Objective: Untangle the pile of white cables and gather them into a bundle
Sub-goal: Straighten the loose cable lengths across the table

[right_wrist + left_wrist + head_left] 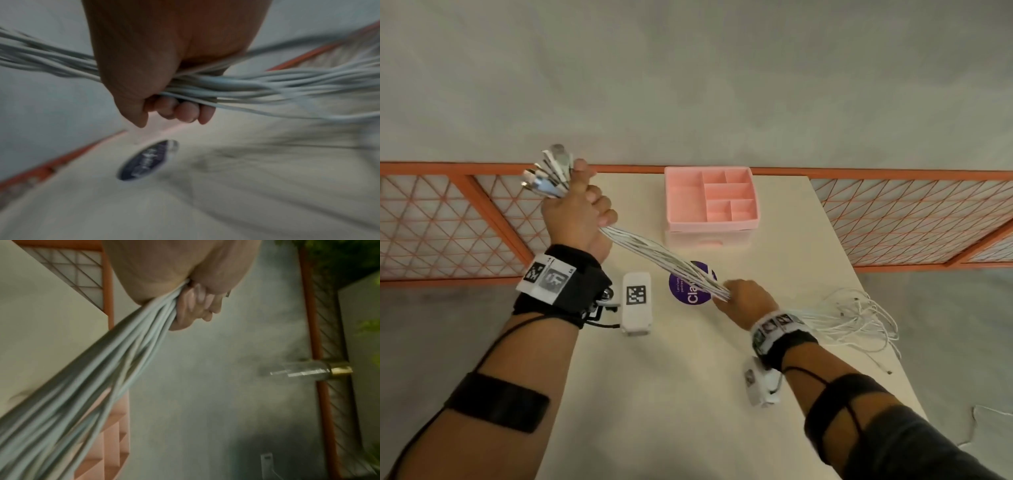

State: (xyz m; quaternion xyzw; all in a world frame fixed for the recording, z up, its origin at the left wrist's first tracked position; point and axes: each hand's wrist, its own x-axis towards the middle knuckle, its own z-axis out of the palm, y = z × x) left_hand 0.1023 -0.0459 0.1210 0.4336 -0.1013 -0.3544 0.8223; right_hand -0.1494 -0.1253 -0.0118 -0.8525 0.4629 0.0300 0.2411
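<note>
My left hand [577, 209] is raised above the far left edge of the tabletop [688, 394], fist clenched around the white cables [664, 255] just below their plug ends [548, 173], which fan out above my thumb. From there the cables run taut and diagonal down to my right hand [748, 301], whose fingers [185, 112] are curled around the same bunch low over a purple round sticker [681, 291]. Past that grip, I see the loose cable tails [859, 318] spread over the right edge of the tabletop. A pink compartment organizer [710, 198] sits at the far side, apart from the cables.
</note>
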